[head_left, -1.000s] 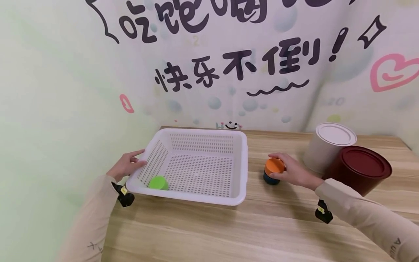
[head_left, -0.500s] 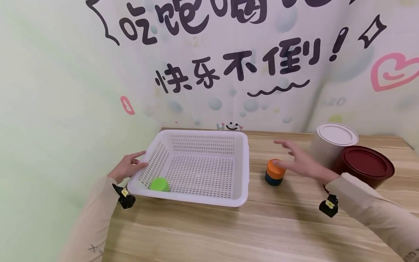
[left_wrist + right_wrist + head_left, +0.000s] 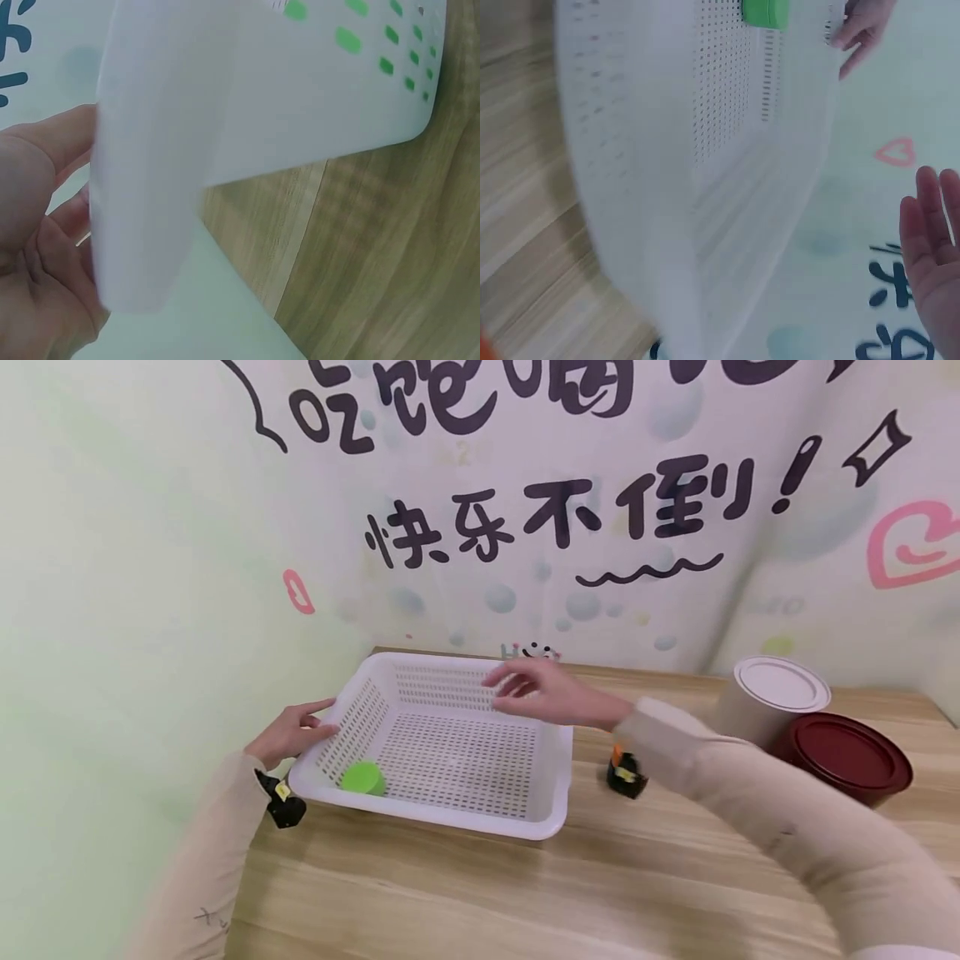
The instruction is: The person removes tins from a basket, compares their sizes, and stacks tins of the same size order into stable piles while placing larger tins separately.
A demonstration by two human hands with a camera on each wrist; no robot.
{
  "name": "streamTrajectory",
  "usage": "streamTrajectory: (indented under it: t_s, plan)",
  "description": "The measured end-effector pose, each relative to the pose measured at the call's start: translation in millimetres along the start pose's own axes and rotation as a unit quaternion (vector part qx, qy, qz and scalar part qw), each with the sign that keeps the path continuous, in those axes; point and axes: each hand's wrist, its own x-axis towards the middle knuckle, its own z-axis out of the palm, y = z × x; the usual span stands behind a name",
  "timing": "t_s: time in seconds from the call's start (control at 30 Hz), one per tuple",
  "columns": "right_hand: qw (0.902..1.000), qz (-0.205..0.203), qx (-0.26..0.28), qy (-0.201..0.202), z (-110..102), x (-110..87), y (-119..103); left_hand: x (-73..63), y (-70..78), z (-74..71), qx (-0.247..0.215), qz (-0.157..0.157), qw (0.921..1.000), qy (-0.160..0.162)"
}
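Observation:
A white plastic basket (image 3: 555, 814) with slotted walls stands on the table. My left hand (image 3: 291, 733) grips its left rim, thumb on the inner side and fingers outside; the left wrist view shows the rim (image 3: 154, 187) between them. Inside, at the near left corner, lies a green round block (image 3: 363, 778). Over the basket's back right part hovers my right hand (image 3: 551, 692), with nothing in it. Its fingers are spread and slightly bent. An orange round block (image 3: 617, 755), which stood on a dark blue one, is mostly hidden behind the right wrist camera and sleeve.
At the back right stand a white can (image 3: 780, 683) and a dark red can (image 3: 853, 752), side by side and lidded. Behind the wooden table (image 3: 465, 893) hangs a printed cloth (image 3: 525, 593) with large black characters.
My right hand has let go of the orange block, lifted, and moved left over the basket. The left hand has kept its place on the rim. The head view has shifted slightly.

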Motion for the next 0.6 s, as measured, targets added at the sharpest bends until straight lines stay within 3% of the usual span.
streamTrajectory:
  t_s: [0.1, 0.27, 0.47, 0.6]
  plan:
    - [0.9994, -0.024, -0.006, -0.024, 24.7, 35.3, 3.7, -0.6, -0.2, -4.7, 0.006, 0.0, 1.0, 0.001]
    - [0.9981, -0.004, -0.008, -0.061, 65.7, 78.4, 14.6, -1.2, -3.7, -3.6, -0.009, -0.006, 0.9999, 0.003]
    - [0.9952, 0.017, 0.0, -0.096, 110.7, 99.4, 32.1, -0.6, -7.1, -1.2, -0.017, -0.01, 0.9998, 0.005]
    - [0.9899, 0.055, 0.001, -0.131, 131.2, 105.5, 39.9, -0.3, -8.7, -1.8, -0.025, -0.006, 0.9996, 0.01]
